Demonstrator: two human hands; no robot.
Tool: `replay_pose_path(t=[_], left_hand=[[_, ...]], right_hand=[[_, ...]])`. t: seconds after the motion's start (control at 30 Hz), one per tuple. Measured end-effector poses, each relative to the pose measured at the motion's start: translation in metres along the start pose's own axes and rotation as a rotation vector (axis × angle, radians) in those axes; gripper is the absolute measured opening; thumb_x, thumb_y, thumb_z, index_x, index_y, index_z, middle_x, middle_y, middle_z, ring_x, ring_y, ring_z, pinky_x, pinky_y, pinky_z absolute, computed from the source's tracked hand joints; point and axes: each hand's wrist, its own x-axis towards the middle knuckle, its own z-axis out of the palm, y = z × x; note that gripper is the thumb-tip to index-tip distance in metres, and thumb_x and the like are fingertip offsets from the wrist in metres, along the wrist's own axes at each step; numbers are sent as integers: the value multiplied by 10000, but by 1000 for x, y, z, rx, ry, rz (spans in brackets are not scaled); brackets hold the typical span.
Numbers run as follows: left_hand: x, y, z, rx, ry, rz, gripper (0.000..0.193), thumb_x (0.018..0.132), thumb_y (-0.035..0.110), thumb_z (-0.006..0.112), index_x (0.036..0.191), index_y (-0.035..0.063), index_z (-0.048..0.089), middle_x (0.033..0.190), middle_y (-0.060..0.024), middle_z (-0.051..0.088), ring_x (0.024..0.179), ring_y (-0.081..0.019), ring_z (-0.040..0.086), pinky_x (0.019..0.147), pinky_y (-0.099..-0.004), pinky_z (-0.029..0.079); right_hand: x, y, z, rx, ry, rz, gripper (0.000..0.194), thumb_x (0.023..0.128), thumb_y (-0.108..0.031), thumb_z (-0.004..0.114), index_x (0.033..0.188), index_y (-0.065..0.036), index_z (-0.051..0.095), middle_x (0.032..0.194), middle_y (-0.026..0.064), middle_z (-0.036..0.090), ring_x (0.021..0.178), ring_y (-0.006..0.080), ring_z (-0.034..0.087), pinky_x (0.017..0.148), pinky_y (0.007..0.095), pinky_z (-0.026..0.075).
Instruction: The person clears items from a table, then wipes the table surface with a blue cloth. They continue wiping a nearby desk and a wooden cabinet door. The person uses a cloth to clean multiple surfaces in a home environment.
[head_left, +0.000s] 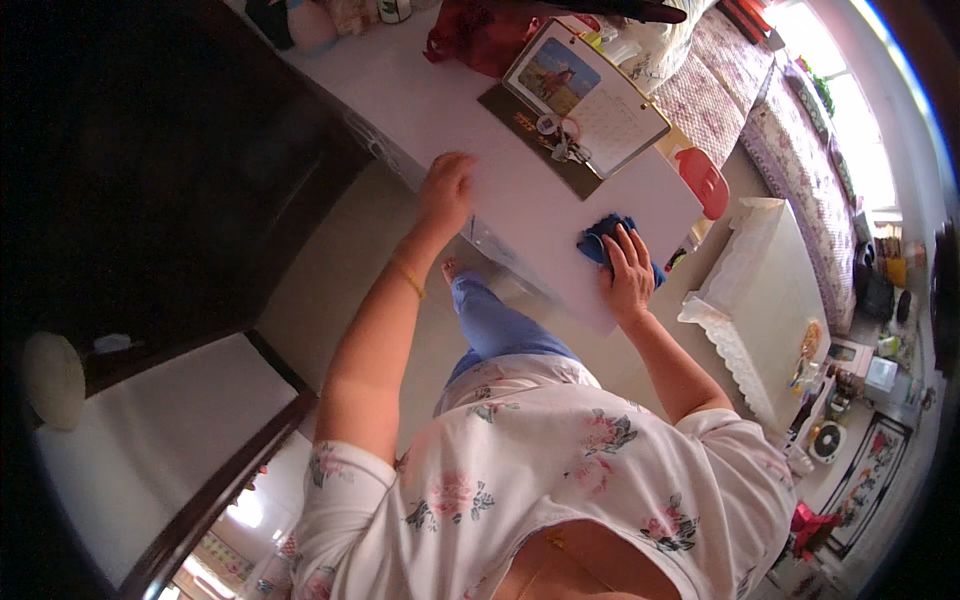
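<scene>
My right hand (630, 274) lies on a crumpled dark blue cloth (594, 238), pressing it onto the white tabletop (517, 214) near its right end. The fingers rest over the cloth, and part of it shows past the hand on the right. My left hand (448, 191) is at the table's near edge, its fingers curled in and slightly blurred, with nothing visible in them. Between and beyond the hands stands a desk calendar (592, 101) with a horse picture. A bunch of keys (564, 142) rests against the calendar's dark base.
Behind the calendar are a dark red bag (480, 37) and a whitish plastic bag (667, 45). A red plastic item (703, 184) sits at the table's far right edge. To the right stand a lace-trimmed covered table (772, 300) and a sofa with a quilted floral cover (806, 187).
</scene>
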Motion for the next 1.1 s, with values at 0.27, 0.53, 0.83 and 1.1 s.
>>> replay_pose_path(t=[0.27, 0.53, 0.83, 1.1], left_hand=[[-39, -38, -105, 132, -172, -242, 268, 822, 54, 608, 1088, 24, 596, 1139, -150, 588, 1079, -339, 546, 899, -413, 458], [-57, -74, -149, -27, -383, -403, 311, 837, 63, 615, 1143, 23, 579, 1163, -145, 573, 1041, -296, 579, 867, -377, 497], [0, -94, -174, -132, -383, -322, 285, 871, 32, 589, 1155, 49, 580, 1143, -131, 577, 990, -252, 600, 832, -347, 511], [79, -130, -187, -188, -497, -155, 248, 869, 1, 577, 1114, 36, 599, 1090, -113, 601, 946, -228, 606, 799, -318, 505]], right_hand=[[51, -93, 15, -13, -140, 26, 606, 725, -154, 675, 1306, -140, 504, 1443, 107, 391, 1346, 320, 324, 1079, 436, 318], [170, -169, 56, 47, 22, 24, 539, 726, -168, 672, 1249, -122, 549, 1384, 139, 451, 1275, 349, 406, 1041, 446, 365], [284, -242, 113, 98, 94, -162, 493, 702, -178, 677, 1187, -149, 597, 1360, 101, 488, 1262, 326, 430, 1033, 427, 394], [137, -194, 66, 39, 20, 148, 446, 671, -188, 671, 1115, -164, 639, 1344, 62, 517, 1275, 283, 440, 1034, 427, 391]])
